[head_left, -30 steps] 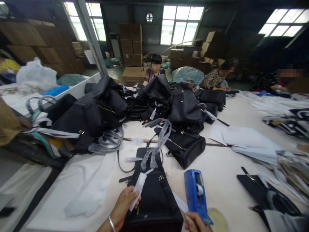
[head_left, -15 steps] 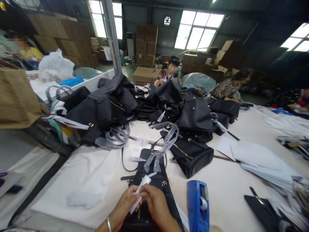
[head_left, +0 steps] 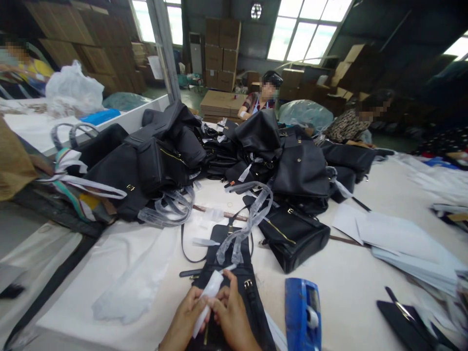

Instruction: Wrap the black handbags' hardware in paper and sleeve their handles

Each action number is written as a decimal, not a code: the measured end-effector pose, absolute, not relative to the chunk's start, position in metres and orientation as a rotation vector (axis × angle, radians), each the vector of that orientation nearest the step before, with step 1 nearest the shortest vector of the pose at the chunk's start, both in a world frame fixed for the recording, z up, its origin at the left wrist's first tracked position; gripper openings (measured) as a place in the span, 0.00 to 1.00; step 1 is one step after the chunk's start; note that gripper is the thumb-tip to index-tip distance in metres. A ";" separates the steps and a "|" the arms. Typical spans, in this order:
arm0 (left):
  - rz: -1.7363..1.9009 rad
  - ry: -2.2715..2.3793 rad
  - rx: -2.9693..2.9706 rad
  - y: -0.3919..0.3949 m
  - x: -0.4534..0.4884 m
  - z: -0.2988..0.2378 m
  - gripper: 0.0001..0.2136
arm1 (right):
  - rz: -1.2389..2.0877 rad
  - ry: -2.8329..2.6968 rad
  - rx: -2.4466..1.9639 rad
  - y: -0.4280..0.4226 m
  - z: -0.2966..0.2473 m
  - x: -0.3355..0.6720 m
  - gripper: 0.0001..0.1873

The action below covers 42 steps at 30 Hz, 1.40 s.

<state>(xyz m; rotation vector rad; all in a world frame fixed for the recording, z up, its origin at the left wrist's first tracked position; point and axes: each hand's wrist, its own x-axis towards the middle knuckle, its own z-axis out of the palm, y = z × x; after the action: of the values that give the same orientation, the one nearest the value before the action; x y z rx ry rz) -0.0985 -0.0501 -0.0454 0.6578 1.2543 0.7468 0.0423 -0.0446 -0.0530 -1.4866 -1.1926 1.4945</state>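
My left hand (head_left: 185, 319) and my right hand (head_left: 231, 314) meet at the bottom centre. Both pinch a white strip of wrapping (head_left: 207, 297) held over a black handbag (head_left: 234, 273) that lies flat on the white table (head_left: 351, 282). The bag's handle is wrapped in clear plastic (head_left: 244, 217). A blue tape dispenser (head_left: 302, 314) stands on the table just right of my right hand.
A pile of black handbags (head_left: 219, 151) fills the middle of the table. White sheets (head_left: 395, 234) lie to the right, white wrapping (head_left: 135, 278) to the left. Two people sit at the far side, a third at the far left. Cardboard boxes (head_left: 221, 46) are stacked behind.
One second ago my right hand held the blue tape dispenser. It set the dispenser down and joined my left hand on the white strip, which now stands more upright.
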 end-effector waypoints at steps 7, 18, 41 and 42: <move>0.727 0.884 0.176 -0.036 -0.105 -0.031 0.12 | 1.479 -1.315 -1.301 -0.036 -0.056 0.030 0.10; 0.561 0.878 0.307 -0.024 -0.116 -0.032 0.13 | 1.118 -2.030 -1.322 -0.017 -0.046 0.060 0.07; 0.631 1.148 0.906 -0.050 -0.123 -0.046 0.18 | 1.007 -1.412 -2.143 -0.102 -0.068 0.152 0.19; 0.634 1.158 0.889 -0.052 -0.123 -0.042 0.20 | 1.003 -1.423 -2.133 -0.103 -0.069 0.153 0.19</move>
<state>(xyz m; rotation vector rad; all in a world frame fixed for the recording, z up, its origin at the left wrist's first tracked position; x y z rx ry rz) -0.1226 -0.0517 -0.0423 0.8886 1.1579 0.6345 0.1529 -0.1029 -0.0689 -2.1333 -1.4225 1.0031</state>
